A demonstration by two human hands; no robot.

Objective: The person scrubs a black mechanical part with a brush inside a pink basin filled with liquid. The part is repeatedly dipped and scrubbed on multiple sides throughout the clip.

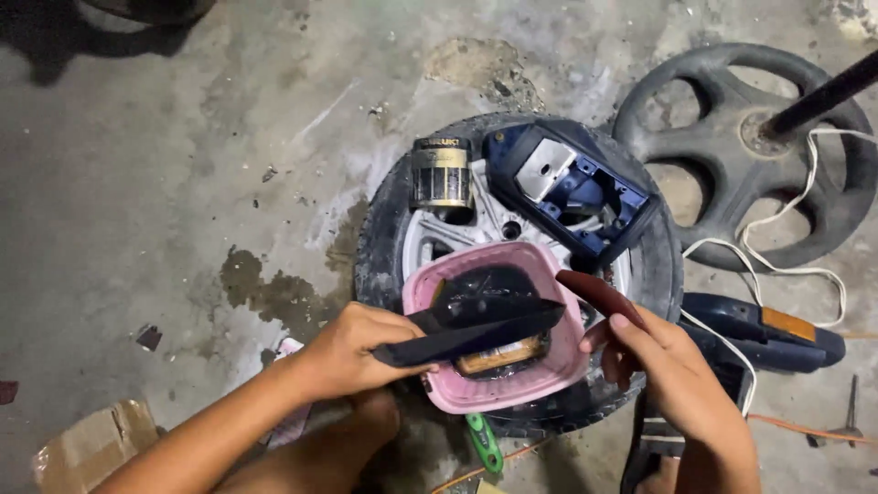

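Over pink tub, panel crosswise (left-gripped)

The black panel in the left hand looks like matt plastic. Under it, the pink tub is smooth plastic. Sandpaper strip at the right hand: dull, rough red. Beyond both hands, the wheel is silvery metal with dusty rubber. Floor: rough stained concrete.
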